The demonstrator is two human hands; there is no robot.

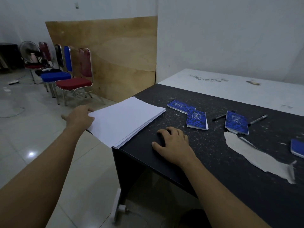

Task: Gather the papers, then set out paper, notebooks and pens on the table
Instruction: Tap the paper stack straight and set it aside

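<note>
White paper sheets in a loose stack (126, 119) lay at the left end of the black speckled table (213, 170), their left corner hanging past the table edge. The left hand (79, 118) was at that overhanging corner and touching it. Its fingers ran behind the sheets, so it could not be told whether they pinched the paper.

The right hand (172, 143) rested palm down on the tabletop just right of the stack, fingers loosely bent and holding nothing. A pale torn patch of table surface (256, 153) showed further right. A blue patterned notebook (297, 148) lay at the right border, partly cut off.

Beyond the right hand lay three more blue patterned notebooks: one (197, 118) overlapping another (177, 106), and a third (236, 122) apart to the right. A black pen (219, 117) lay just left of the third and a second black pen (257, 120) just right of it.

A white scuffed table (230, 86) stood behind the black one. Farther left, red and blue padded chairs (74, 79) stood in a row before a leaning plywood board (115, 60).
</note>
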